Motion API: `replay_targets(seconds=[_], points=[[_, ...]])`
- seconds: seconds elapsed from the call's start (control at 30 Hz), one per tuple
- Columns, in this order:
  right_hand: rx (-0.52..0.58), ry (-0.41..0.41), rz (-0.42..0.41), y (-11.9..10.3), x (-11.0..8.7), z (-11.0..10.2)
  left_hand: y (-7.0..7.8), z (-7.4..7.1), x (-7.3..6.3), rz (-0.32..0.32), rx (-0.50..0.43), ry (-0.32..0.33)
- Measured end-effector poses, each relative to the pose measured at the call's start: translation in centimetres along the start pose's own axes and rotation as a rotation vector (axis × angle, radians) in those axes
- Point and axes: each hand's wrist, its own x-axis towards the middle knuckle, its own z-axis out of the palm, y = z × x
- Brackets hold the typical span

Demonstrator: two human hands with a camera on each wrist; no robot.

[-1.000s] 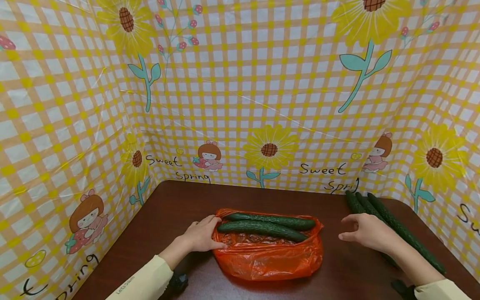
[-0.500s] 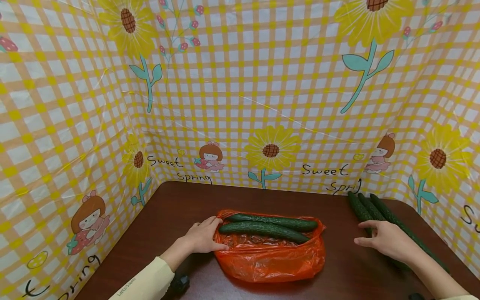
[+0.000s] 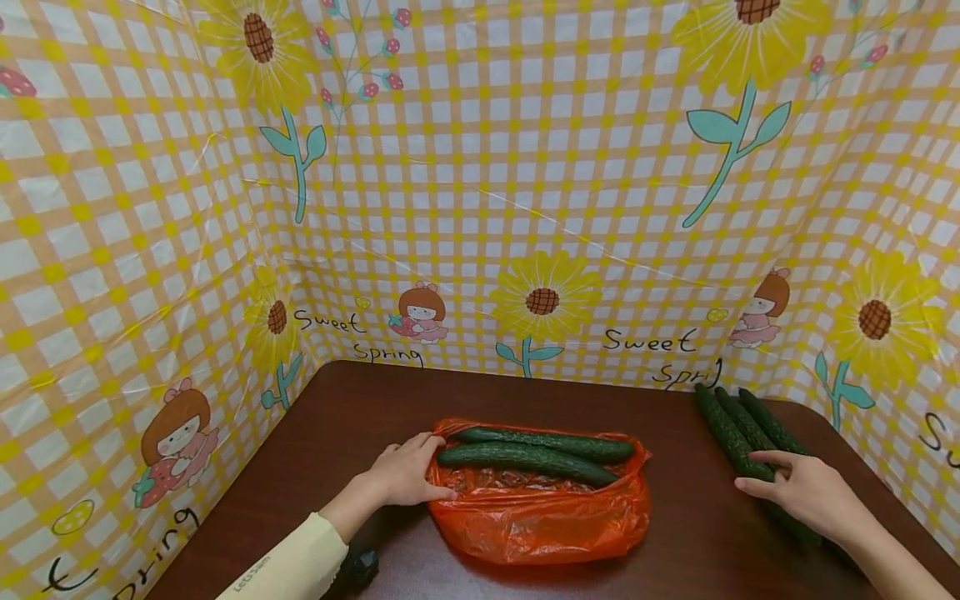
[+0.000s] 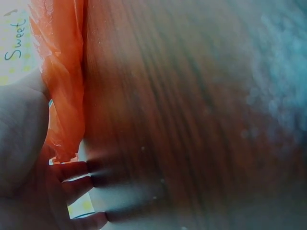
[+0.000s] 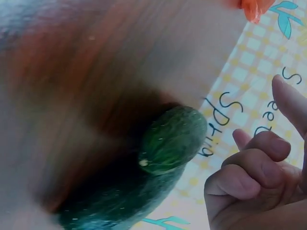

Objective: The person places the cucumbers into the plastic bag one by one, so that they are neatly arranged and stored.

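Touching the left end of a crinkled, red-orange plastic bag [image 3: 540, 529] with the left hand [image 3: 405, 473], thumb at the front rim, fingers toward the back, spread apart. Set near the middle of a dark brown, wood-grained table [image 3: 367, 408], with 2 long, dark-green, rough-skinned cucumbers [image 3: 525, 457] side by side in the mouth. Held over 3 similar green cucumbers [image 3: 748, 421] at the table's right: the right hand [image 3: 813, 492], thumb and index finger apart, other fingers loosely curled; unable to tell whether touching. Behind, a white, yellow and peach checked sheet [image 3: 465, 192] printed with sunflowers.
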Motion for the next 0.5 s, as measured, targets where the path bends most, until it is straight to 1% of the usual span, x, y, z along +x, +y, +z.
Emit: replay_targets(seconds=[0.13,0.27,0.5], points=[[0.026,0.007,0.045,0.9,-0.4,0.1,-0.1,0.1,0.0,-0.004,-0.001,-0.003],[0.070,-0.023,0.095,1.5,-0.6,0.1,-0.2,0.2,0.0,-0.005,-0.003,-0.004],[0.136,-0.074,0.168,1.7,-1.1,-0.1,-0.2,0.3,-0.1,-0.002,-0.002,0.000]])
